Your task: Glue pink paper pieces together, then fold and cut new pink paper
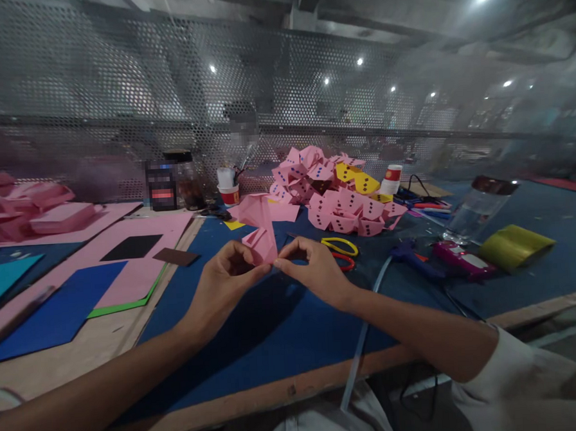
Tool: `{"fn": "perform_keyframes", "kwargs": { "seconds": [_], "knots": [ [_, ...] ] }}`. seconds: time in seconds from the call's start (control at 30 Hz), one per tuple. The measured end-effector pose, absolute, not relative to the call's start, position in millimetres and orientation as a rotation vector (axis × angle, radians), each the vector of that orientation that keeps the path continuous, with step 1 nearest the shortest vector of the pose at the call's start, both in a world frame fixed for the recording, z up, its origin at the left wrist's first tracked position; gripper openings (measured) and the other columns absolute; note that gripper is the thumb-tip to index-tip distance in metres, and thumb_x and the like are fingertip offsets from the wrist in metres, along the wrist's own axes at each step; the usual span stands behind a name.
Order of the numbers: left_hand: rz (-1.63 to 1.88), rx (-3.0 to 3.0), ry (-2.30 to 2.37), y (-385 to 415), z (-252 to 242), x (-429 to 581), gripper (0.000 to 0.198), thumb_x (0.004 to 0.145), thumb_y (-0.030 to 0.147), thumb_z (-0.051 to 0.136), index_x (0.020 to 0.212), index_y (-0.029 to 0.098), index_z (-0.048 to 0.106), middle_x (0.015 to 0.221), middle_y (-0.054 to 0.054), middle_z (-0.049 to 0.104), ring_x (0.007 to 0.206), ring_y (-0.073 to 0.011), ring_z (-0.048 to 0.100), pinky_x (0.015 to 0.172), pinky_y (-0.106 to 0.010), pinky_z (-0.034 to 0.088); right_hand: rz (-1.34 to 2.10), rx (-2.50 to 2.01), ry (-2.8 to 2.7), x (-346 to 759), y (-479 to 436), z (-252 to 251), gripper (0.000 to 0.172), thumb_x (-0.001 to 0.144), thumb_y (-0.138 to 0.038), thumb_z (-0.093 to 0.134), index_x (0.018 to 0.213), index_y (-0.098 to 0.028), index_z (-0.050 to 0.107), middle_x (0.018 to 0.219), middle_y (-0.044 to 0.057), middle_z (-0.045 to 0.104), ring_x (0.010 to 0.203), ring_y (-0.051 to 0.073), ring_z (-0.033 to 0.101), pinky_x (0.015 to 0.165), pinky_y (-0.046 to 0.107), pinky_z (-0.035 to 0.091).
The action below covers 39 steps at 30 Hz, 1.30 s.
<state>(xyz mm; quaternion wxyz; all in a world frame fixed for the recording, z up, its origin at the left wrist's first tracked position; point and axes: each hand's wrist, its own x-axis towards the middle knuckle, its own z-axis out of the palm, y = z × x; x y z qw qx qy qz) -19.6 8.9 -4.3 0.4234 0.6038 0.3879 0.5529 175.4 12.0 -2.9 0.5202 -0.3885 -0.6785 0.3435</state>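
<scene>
A folded piece of pink paper stands up between my hands, above the blue table top. My left hand is closed on its lower left part, thumb and fingers pinching. Thumb and forefinger of my right hand pinch together at the paper's bottom right corner. Just beyond my right hand lie scissors with yellow handles and a red-handled pair. Behind the paper sits a heap of folded pink pieces with dark dots, some yellow pieces among them.
At right are a blue tool, a magenta tool, a yellow roll and a clear bottle. Blue card and pink sheets lie left. Paper cups stand near the perforated metal screen.
</scene>
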Motion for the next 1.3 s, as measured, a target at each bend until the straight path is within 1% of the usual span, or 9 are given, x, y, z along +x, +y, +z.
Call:
{"fn": "perform_keyframes", "kwargs": {
  "seconds": [0.2,0.33,0.43,0.57,0.73,0.93,1.03,1.2,1.3],
  "knots": [
    [1.384,1.369,0.969,8.5,-3.6,-17.6,0.061,0.064,0.034,0.096,0.104,0.023,0.05,0.093,0.002,0.072,0.082,-0.0145,0.069,0.073,-0.026,0.053,0.824,-0.922,-1.614,175.7,12.7,-3.6,0.012,0.082,-0.027,0.079,0.083,-0.019,0.071,0.083,0.001,0.076,0.08,0.016,0.071,0.08,0.031,0.057],
    [1.372,1.295,1.02,7.6,-0.7,-18.2,0.069,0.062,0.033,0.097,0.109,0.023,0.047,0.087,0.004,0.074,0.076,-0.015,0.072,0.075,-0.029,0.055,0.823,-0.937,-1.613,176.3,13.8,-3.8,0.013,0.083,-0.029,0.079,0.083,-0.019,0.071,0.084,0.001,0.076,0.08,0.016,0.071,0.08,0.03,0.057],
    [1.351,1.237,1.003,7.9,0.3,-19.0,0.073,0.062,0.031,0.098,0.115,0.022,0.048,0.09,0.003,0.076,0.077,-0.0159,0.074,0.079,-0.031,0.057,0.823,-0.934,-1.609,176.5,14.3,-4.0,0.014,0.082,-0.029,0.079,0.083,-0.018,0.07,0.085,0.002,0.075,0.081,0.016,0.07,0.08,0.03,0.056],
    [1.251,1.212,0.937,9.2,-1.1,-19.2,0.08,0.063,0.029,0.097,0.129,0.02,0.052,0.102,-0.003,0.079,0.088,-0.019,0.076,0.086,-0.033,0.058,0.819,-0.941,-1.612,176.0,13.8,-3.7,0.013,0.082,-0.028,0.079,0.081,-0.018,0.07,0.083,0.002,0.075,0.08,0.016,0.07,0.079,0.03,0.056],
    [1.192,1.259,0.949,10.5,-4.2,-19.2,0.075,0.061,0.029,0.098,0.125,0.018,0.061,0.106,-0.004,0.079,0.094,-0.0204,0.073,0.086,-0.03,0.055,0.843,-0.949,-1.633,175.6,12.3,-2.9,0.012,0.083,-0.027,0.079,0.081,-0.018,0.071,0.082,0.001,0.074,0.079,0.016,0.07,0.078,0.029,0.055],
    [1.172,1.296,0.912,12.1,-6.3,-19.5,0.065,0.066,0.028,0.095,0.124,0.018,0.067,0.111,-0.004,0.078,0.096,-0.0192,0.07,0.087,-0.028,0.053,0.858,-0.954,-1.643,175.8,11.5,-2.9,0.012,0.083,-0.027,0.078,0.081,-0.018,0.07,0.081,0.001,0.073,0.079,0.016,0.069,0.077,0.029,0.055],
    [1.167,1.308,0.912,12.7,-5.8,-19.2,0.062,0.064,0.028,0.095,0.12,0.018,0.07,0.107,-0.003,0.078,0.093,-0.0193,0.069,0.084,-0.028,0.053,0.852,-0.964,-1.642,175.4,12.1,-4.1,0.014,0.083,-0.028,0.078,0.081,-0.019,0.068,0.081,0.001,0.072,0.079,0.016,0.069,0.078,0.03,0.056],
    [1.158,1.314,0.911,13.2,-5.6,-20.1,0.065,0.061,0.026,0.095,0.121,0.018,0.071,0.103,-0.002,0.078,0.089,-0.0189,0.067,0.083,-0.027,0.051,0.866,-0.96,-1.593,174.2,13.2,-6.7,0.024,0.077,-0.03,0.083,0.081,-0.02,0.061,0.083,0.0,0.069,0.081,0.017,0.068,0.081,0.032,0.056],
    [1.145,1.314,0.913,12.7,-5.7,-20.7,0.059,0.061,0.027,0.095,0.115,0.018,0.073,0.097,-0.001,0.077,0.086,-0.0179,0.066,0.081,-0.027,0.05,0.875,-0.962,-1.593,174.3,13.5,-7.3,0.025,0.077,-0.03,0.082,0.08,-0.021,0.059,0.081,-0.001,0.068,0.08,0.017,0.067,0.079,0.032,0.055]
  ]
}}
